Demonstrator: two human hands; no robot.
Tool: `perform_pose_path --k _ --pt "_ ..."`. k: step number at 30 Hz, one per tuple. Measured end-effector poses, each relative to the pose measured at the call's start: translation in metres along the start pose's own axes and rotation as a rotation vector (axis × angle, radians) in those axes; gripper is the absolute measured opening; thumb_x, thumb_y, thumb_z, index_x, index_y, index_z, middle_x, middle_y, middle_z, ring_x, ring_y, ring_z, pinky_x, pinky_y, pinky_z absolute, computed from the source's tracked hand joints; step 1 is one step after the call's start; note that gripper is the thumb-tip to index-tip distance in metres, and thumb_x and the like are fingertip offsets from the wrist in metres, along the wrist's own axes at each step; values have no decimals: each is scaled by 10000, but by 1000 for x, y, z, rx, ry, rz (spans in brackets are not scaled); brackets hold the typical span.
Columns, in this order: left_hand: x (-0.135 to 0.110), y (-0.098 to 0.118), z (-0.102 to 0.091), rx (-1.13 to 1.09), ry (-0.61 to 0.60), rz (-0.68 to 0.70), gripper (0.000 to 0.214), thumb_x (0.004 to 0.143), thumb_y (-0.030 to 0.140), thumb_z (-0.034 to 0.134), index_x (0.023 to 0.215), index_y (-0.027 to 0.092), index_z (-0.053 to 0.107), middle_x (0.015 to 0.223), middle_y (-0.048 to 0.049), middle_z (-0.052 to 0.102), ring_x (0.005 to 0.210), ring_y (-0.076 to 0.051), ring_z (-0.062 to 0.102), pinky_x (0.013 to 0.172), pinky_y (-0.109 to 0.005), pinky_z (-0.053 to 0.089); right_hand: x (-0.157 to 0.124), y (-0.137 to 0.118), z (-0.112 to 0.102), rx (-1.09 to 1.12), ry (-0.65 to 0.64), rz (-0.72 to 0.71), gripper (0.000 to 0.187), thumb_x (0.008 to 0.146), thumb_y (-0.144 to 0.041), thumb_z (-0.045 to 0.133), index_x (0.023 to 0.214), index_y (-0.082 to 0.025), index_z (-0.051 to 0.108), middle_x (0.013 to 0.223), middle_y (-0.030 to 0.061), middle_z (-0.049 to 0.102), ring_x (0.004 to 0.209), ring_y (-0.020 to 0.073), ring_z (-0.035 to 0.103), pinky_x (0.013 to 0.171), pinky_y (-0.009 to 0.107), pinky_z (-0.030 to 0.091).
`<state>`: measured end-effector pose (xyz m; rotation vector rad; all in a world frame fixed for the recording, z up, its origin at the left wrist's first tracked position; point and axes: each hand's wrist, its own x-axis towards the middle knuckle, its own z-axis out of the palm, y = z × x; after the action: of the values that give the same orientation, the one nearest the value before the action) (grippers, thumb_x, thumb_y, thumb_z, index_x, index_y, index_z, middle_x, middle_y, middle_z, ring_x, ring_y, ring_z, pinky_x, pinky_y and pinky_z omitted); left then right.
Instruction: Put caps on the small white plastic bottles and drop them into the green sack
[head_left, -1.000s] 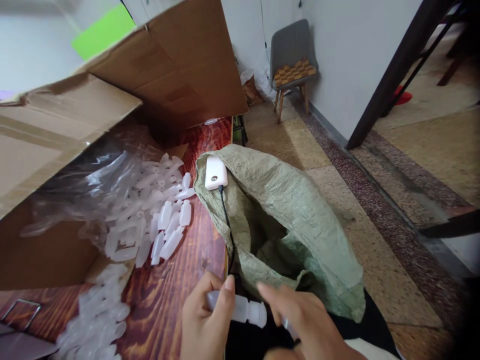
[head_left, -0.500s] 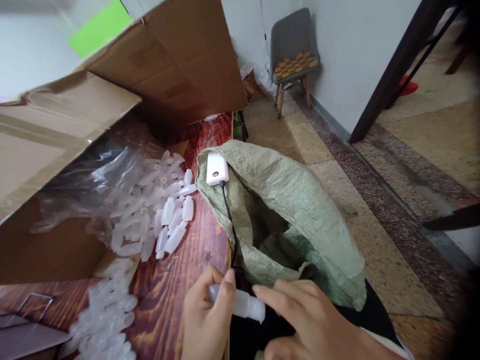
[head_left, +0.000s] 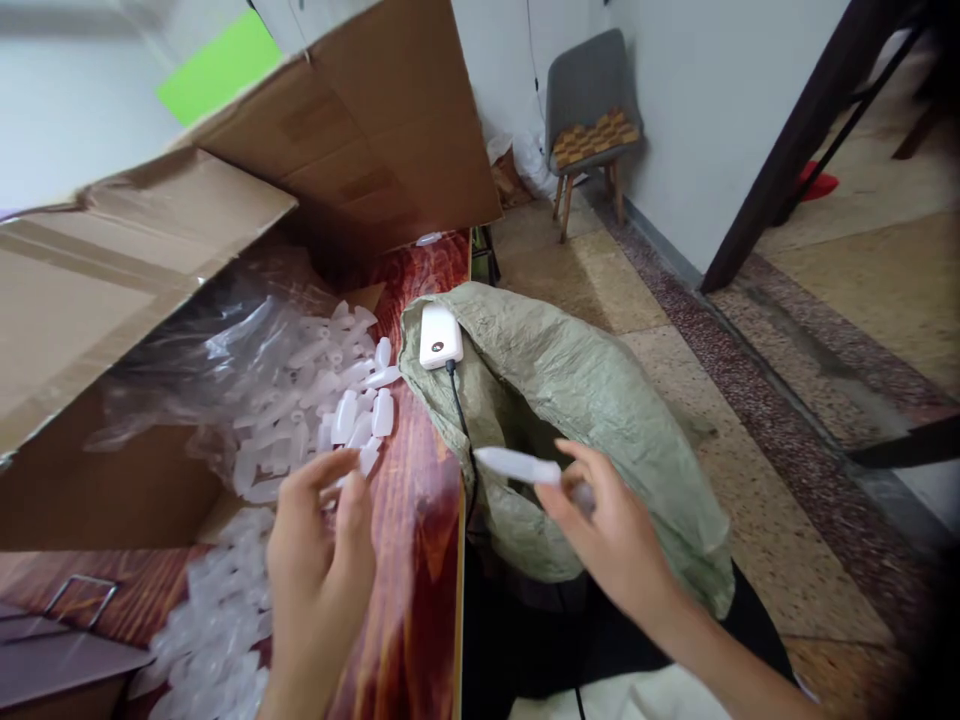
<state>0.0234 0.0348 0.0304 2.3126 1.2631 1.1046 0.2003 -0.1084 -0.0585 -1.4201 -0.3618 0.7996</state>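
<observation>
Soft indoor light, glare on plastic film at 9 o'clock, dark shadow inside green bag near centre, wall blurry at 10, black vignetting at 4.

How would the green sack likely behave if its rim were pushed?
The green sack would probably fold easily, since its rim sags in creases. Its thin-looking sheeting suggests a light rim. The white power bank lying there might slide.
</observation>
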Motion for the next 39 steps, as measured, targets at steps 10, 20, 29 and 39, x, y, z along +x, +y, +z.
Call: perform_pose_path --k 10,20,29,39 --pt "8 -66 23 786 -190 182 411 970 345 382 1213 89 591 1191 -180 619 1072 -378 552 873 -499 464 6 20 -38 516 -112 500 323 661 -336 762 836 -142 572 758 8 568 403 0 214 356 154 192" --pt "3 -47 20 697 -101 256 368 980 300 377 1155 54 587 1094 -194 645 1024 -362 581 849 -479 463 -24 12 -26 67 -368 251 471 957 -566 496 1298 -242 515 933 -3 597 443 35 406 458 201 382" --pt "-45 36 10 -96 -626 402 322 992 168 398 1291 251 483 1176 -49 603 1076 -144 591 904 -200 470 -15 -38 -15 -269 -507 -449 253 975 -361 564 1201 -260 619 933 5 634 720 116 574 632 222 458" --pt "-54 54 8 -427 -816 -436 570 941 659 400 698 206 646 460 2 506 376 -119 403 357 -196 291 -25 -56 -32 -608 -650 -784 175 1051 -361 428 1173 -259 501 1141 -37 690 1031 108 660 832 225 491"
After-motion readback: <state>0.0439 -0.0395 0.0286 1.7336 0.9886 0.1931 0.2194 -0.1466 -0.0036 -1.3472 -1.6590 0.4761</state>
